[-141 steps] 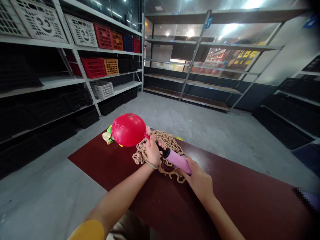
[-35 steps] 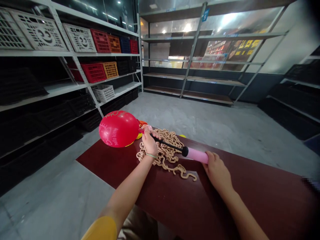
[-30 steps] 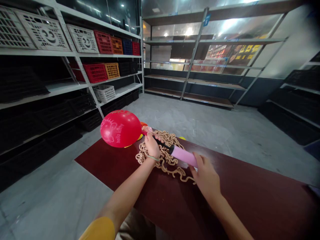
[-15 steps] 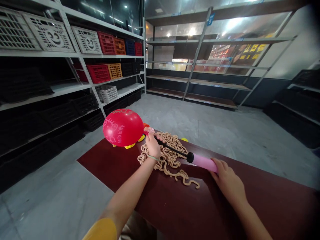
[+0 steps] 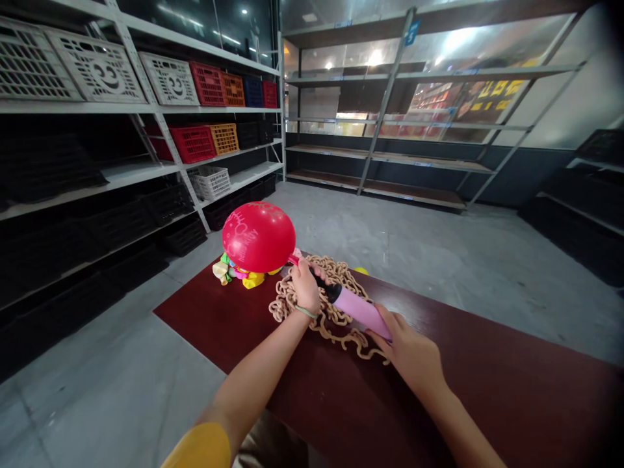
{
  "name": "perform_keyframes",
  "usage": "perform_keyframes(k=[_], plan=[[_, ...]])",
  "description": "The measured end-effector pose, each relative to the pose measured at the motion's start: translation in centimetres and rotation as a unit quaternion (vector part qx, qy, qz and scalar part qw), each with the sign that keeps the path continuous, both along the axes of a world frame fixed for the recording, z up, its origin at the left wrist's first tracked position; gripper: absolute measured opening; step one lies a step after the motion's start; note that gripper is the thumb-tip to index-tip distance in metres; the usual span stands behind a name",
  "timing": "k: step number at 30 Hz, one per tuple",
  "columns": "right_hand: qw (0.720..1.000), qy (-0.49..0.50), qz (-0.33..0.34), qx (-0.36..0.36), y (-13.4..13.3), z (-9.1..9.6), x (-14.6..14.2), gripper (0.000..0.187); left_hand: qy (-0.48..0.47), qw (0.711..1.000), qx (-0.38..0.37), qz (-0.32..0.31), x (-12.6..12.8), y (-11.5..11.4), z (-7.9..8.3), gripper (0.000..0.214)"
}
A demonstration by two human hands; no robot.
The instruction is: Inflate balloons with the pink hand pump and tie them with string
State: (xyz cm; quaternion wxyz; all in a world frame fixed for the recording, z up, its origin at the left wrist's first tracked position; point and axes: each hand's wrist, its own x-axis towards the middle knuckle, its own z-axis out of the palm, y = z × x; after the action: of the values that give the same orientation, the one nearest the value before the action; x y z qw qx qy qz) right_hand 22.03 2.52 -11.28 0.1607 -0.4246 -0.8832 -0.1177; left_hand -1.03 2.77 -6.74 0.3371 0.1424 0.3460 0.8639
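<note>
Red balloon, partly blown up, approx. centre of view, held above the far L end of a dark reddish-brown worktop. Its neck points down & R to a pink-and-black hand pump.

L hand: grip clamped where neck meets the pump's black end, fingers wrapped round both. R hand: grip closed round the lower end of the pink barrel. Barrel's black collar sits just beside L hand; v. little rod shows between.

Step in hand, judging by the hold: pumping air in, prob. at the pushed-in end of a stroke. Next move would call for L grip staying tight on the neck so no air leaks, R drawing the barrel straight back.

Tan curly-link chain heaped under & behind the pump; limp coloured pieces, prob. flat balloons, beneath the red one.

Writing: pale slanted print on balloon, seems to read "hello kitty", w/ pale line drawing. Blue tag on rear shelf post, a "5" or "S", can't tell. Yellow signage beyond, too blurred to read. White crate, far L, has a smiley.
</note>
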Motion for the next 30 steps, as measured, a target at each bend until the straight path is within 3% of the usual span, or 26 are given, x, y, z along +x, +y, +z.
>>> perform_keyframes(k=[5, 9, 14, 18, 21, 30], plan=[[0.997, 0.018, -0.041, -0.069, 3.0, -0.1, 3.7, 0.044, -0.012, 0.999, 0.022, 0.045, -1.6, 0.1, 0.3, 0.025], [0.995, 0.042, -0.059, -0.073, 4.1, -0.3, 5.1, 0.037, -0.011, 0.998, 0.028, 0.064, -2.2, 0.1, 0.4, 0.022], [0.996, 0.046, -0.059, -0.043, 1.7, -0.1, 1.9, 0.036, -0.003, 0.997, 0.036, 0.07, -1.3, 0.0, 0.4, 0.027], [0.999, 0.044, -0.025, -0.016, -0.7, -0.4, -0.9, 0.046, 0.016, 1.0, 0.009, 0.014, 0.3, -0.1, -0.2, 0.03], [1.0, 0.021, -0.017, -0.014, -0.8, -0.4, -1.2, 0.05, 0.022, 1.0, 0.002, -0.01, 0.9, -0.2, -0.4, 0.031], [0.994, 0.046, -0.065, -0.081, 3.7, 0.1, 4.5, 0.043, 0.012, 0.998, 0.048, 0.042, -1.0, -0.4, 0.9, 0.029]])
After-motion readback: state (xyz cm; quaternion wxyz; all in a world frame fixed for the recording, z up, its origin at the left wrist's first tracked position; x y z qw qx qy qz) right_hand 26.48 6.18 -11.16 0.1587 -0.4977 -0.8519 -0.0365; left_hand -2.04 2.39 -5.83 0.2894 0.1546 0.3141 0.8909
